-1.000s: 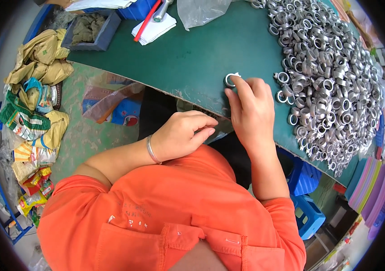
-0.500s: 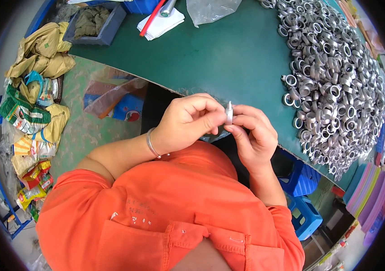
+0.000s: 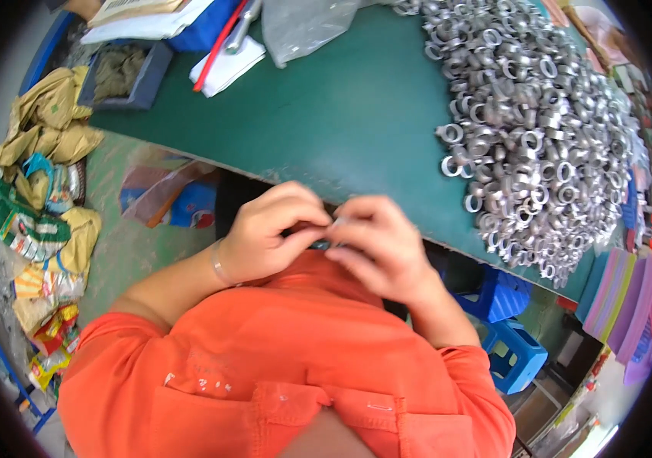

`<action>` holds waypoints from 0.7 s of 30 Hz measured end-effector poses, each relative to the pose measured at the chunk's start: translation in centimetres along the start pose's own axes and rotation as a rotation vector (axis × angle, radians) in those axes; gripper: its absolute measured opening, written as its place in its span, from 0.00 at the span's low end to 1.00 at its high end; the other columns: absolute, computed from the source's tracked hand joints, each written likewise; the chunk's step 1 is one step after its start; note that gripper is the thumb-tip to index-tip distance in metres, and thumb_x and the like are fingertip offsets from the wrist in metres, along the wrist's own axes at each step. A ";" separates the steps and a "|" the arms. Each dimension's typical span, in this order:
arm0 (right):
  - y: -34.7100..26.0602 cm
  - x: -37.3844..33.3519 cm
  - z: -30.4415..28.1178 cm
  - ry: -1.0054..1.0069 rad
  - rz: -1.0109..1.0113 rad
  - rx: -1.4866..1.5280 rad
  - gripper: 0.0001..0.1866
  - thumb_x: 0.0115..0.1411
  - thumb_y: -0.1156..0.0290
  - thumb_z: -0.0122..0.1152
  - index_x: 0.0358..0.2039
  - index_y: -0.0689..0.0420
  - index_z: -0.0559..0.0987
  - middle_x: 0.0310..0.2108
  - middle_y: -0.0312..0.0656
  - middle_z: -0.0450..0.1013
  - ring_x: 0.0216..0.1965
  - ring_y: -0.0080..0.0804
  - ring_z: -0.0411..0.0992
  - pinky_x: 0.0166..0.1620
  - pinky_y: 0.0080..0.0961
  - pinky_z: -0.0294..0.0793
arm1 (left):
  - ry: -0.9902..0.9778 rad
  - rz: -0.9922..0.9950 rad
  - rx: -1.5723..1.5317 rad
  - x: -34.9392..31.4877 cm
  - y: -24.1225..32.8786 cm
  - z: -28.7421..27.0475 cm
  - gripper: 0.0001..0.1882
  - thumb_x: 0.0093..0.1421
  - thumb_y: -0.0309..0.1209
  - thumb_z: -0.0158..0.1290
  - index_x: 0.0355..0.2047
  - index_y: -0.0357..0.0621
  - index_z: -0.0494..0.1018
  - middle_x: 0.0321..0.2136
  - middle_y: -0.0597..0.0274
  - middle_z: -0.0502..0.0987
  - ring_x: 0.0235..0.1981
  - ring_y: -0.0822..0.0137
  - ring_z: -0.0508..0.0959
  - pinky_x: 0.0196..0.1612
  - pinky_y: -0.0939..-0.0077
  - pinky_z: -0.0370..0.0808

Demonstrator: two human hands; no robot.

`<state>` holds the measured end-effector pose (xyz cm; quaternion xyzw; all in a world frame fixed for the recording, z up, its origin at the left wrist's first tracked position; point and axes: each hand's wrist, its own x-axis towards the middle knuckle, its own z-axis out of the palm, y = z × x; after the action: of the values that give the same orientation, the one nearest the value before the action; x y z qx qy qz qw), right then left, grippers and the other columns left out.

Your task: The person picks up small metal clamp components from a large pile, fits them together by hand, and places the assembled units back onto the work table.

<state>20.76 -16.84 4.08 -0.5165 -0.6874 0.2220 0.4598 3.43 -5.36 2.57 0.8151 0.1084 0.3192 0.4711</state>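
In front of my orange shirt, just off the near edge of the green table (image 3: 341,114), my two hands meet. My left hand (image 3: 276,229), with a bangle at its wrist, is closed in a pinch. Its fingertips touch those of my right hand (image 3: 387,248), whose fingers are also bent inward. Between them is a small silver metal ring fitting (image 3: 336,222), mostly hidden by the fingers and blurred. A big heap of similar metal rings (image 3: 532,137) covers the right side of the table.
A grey bin (image 3: 150,76) with a cloth stands at the far left. Beside it lie a red stick (image 3: 219,46), a metal tube (image 3: 243,27) on white paper and a clear plastic bag (image 3: 303,30). Blue stools (image 3: 517,355) are below right; empty sacks (image 3: 35,221) pile up at left.
Both hands have moved left and slightly down, closer to my shirt. The ring fitting, plainly seen before between the fingertips, is now mostly covered. The view has shifted as well.
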 end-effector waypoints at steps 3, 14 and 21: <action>0.2 -1.7 0.5 -0.220 -0.112 -0.277 0.15 0.45 0.75 0.61 0.37 0.56 0.79 0.40 0.47 0.70 0.38 0.41 0.71 0.38 0.32 0.73 | 0.144 -0.235 -0.111 -2.1 -1.0 0.0 0.11 0.51 0.15 0.59 0.34 0.38 0.73 0.29 0.62 0.72 0.25 0.76 0.72 0.27 0.84 0.69; 1.1 8.8 -11.0 -0.152 -0.104 -1.103 0.13 0.47 0.77 0.54 0.36 0.63 0.74 0.43 0.51 0.69 0.46 0.44 0.70 0.45 0.36 0.71 | 0.048 -0.036 0.044 7.3 0.1 -1.2 0.12 0.56 0.17 0.53 0.41 0.37 0.72 0.33 0.59 0.73 0.28 0.72 0.74 0.31 0.81 0.72; 12.9 16.8 -14.7 -0.260 0.115 -1.428 0.13 0.56 0.65 0.53 0.38 0.57 0.77 0.42 0.44 0.72 0.47 0.39 0.70 0.49 0.42 0.66 | 0.016 -0.058 0.325 21.1 -8.5 4.9 0.35 0.52 0.18 0.49 0.61 0.31 0.52 0.59 0.38 0.59 0.62 0.44 0.59 0.65 0.60 0.55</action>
<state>39.22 0.79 7.89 -0.6951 -0.6857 -0.1975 -0.0874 23.87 5.77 2.59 0.8745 0.1858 0.2903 0.3413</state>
